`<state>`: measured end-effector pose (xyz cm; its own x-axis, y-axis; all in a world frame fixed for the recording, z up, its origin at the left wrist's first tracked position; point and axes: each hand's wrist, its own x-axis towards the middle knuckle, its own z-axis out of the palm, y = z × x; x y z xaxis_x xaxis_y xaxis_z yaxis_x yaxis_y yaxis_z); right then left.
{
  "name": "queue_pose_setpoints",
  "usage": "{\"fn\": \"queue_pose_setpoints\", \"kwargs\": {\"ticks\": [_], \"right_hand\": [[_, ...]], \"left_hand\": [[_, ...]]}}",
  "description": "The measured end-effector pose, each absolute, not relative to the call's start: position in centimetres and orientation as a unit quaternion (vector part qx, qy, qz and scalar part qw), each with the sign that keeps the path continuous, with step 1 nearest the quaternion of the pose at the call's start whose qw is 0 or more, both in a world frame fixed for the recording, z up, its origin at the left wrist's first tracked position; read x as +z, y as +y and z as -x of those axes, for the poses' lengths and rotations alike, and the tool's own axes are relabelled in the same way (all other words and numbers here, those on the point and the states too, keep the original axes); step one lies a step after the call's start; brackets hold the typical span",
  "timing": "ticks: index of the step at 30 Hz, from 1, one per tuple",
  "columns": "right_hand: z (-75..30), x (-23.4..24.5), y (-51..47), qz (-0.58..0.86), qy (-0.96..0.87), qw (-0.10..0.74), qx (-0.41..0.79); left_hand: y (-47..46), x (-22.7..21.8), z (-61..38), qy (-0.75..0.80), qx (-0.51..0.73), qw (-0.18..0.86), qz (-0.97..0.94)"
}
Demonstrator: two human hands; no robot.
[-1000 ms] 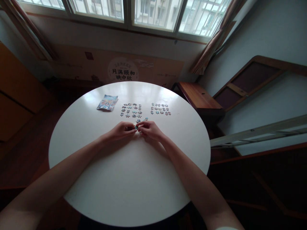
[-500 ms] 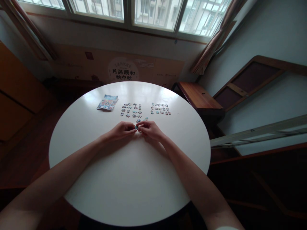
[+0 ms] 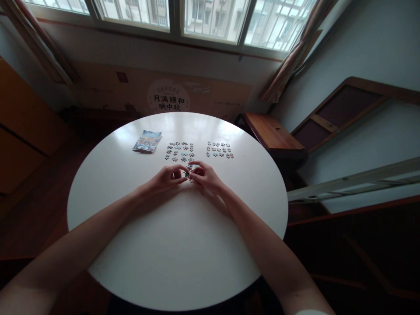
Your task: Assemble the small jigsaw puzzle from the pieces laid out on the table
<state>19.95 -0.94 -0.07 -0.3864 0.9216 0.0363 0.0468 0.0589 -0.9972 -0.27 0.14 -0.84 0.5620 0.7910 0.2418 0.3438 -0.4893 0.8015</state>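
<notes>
Small jigsaw puzzle pieces (image 3: pixel 187 174) sit between my two hands at the middle of the white round table. My left hand (image 3: pixel 171 176) comes from the left, its thumb and index finger curled against the pieces' left side. From the other side, my right hand (image 3: pixel 204 176) pinches at the same pieces with bent fingers, which cover part of them. Just beyond the hands, loose puzzle pieces lie in a left group of rows (image 3: pixel 177 148) and a right group of rows (image 3: pixel 218 149).
A colourful picture packet (image 3: pixel 147 141) lies flat at the table's back left. The round white table (image 3: pixel 177 245) ends in a curved edge. Past it on the right stands a wooden stool or small desk (image 3: pixel 274 131); windows line the far wall.
My fingers have shifted slightly around the puzzle pieces, with the index fingers raised a little higher. The right hand now covers a piece that lay just beyond it. The rows look unchanged.
</notes>
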Motion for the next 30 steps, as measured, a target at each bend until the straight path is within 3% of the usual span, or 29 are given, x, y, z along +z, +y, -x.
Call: {"fn": "queue_pose_setpoints", "kwargs": {"ticks": [9, 18, 30], "right_hand": [[-20.0, 0.3, -1.0, 0.405, -0.604, 0.389, 0.565], [-20.1, 0.4, -1.1, 0.416, -0.590, 0.383, 0.576], [-20.1, 0.0, -0.9, 0.418, -0.606, 0.380, 0.559]], "left_hand": [[0.6, -1.0, 0.4, 0.364, 0.319, 0.323, -0.813], [2.4, 0.6, 3.8, 0.557, 0.281, 0.113, -0.773], [2.5, 0.7, 4.5, 0.633, 0.193, 0.068, -0.747]]}}
